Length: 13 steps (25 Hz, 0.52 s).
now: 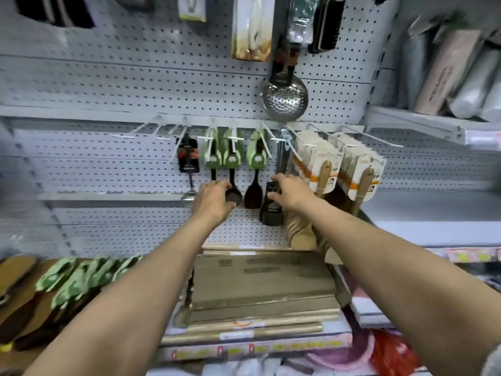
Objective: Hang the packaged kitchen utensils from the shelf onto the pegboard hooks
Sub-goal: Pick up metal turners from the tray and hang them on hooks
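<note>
Fingers of the right hand curl round the top of a dark slotted utensil that hangs against the pegboard, thumb on its near face, so this grip is closed on it. The left hand, just left of that utensil, cups the round black head of a ladle, fingers bent over its rim.

Between the two hands hangs a dark spatula, touched by neither. Above all three, on the row of white hooks, sit green header cards, three side by side. Left of them a red-and-black carded steel spoon hangs alone, and several hooks further left are bare.

Right of the slotted utensil, close behind the right wrist, two thick bunches of wooden spoons on cream cards crowd the reach. Higher on the pegboard a steel skimmer dangles over the slotted utensil's hook.

Below the hands, brown flat boxes lie stacked on the shelf. Far left of them, more green-carded utensils lie in a blurred heap.
</note>
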### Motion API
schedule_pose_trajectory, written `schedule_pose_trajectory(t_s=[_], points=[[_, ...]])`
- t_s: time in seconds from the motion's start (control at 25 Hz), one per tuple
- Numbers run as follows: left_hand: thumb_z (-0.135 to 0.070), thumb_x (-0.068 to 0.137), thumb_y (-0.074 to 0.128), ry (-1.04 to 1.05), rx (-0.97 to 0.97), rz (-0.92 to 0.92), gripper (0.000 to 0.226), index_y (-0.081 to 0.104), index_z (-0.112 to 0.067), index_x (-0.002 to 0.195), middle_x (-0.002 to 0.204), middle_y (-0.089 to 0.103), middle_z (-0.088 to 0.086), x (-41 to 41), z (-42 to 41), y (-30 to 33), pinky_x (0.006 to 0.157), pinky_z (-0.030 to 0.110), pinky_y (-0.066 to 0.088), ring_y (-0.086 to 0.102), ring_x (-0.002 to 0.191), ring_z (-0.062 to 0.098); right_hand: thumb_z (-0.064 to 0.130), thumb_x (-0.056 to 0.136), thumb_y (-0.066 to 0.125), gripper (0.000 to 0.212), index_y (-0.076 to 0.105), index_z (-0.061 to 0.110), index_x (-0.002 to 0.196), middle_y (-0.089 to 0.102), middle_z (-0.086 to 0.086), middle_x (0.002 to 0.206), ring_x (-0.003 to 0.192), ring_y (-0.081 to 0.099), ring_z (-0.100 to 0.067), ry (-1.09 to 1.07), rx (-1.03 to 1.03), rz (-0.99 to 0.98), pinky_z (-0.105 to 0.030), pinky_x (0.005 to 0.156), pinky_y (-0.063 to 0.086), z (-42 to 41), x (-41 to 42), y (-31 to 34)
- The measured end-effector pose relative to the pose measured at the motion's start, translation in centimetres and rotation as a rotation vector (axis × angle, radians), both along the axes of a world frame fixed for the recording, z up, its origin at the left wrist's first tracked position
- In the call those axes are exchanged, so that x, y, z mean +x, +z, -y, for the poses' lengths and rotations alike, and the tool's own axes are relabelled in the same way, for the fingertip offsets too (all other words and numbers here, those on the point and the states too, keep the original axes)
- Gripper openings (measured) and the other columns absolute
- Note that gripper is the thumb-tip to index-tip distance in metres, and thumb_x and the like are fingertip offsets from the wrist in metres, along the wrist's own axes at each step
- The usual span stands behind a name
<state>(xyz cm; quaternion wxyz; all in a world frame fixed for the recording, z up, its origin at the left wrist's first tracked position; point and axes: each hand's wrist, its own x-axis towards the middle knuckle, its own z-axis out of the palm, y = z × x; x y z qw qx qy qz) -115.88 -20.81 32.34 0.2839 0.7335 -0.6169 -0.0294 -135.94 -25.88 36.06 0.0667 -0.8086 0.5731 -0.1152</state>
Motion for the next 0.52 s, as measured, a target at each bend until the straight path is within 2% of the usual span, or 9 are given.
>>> schedule_pose_trajectory(t_s=[0.28, 0.52], points=[[-0.039, 0.086, 0.068, 0.041, -0.02, 0.139, 0.052, 0.048, -0.026, 0.132, 0.136, 0.051, 0.003, 7.2, -15.9, 4.6, 0.098, 0.042, 0.043, 0.041, 0.127, 0.025, 0.043, 0.097, 0.058, 0.059, 0.039, 0.022, 0.149, 0.046, -0.006, 0.148, 0.138, 0.037, -0.028, 0.308, -0.254, -0.006, -0.044, 0.109, 0.04, -12.3, 7.0, 3.4], [-0.041, 0.089, 0.063, 0.128, -0.115, 0.208, 0.052, 0.047, -0.023, 0.135, 0.136, 0.052, 0.004, 17.5, -24.2, 4.4, 0.101, 0.04, 0.04, 0.042, 0.126, 0.026, 0.043, 0.097, 0.057, 0.058, 0.038, 0.029, 0.149, 0.043, 0.002, 0.151, 0.141, 0.032, -0.022, 0.416, -0.329, 0.046, -0.045, 0.111, 0.037, -19.1, 16.8, 3.0]])
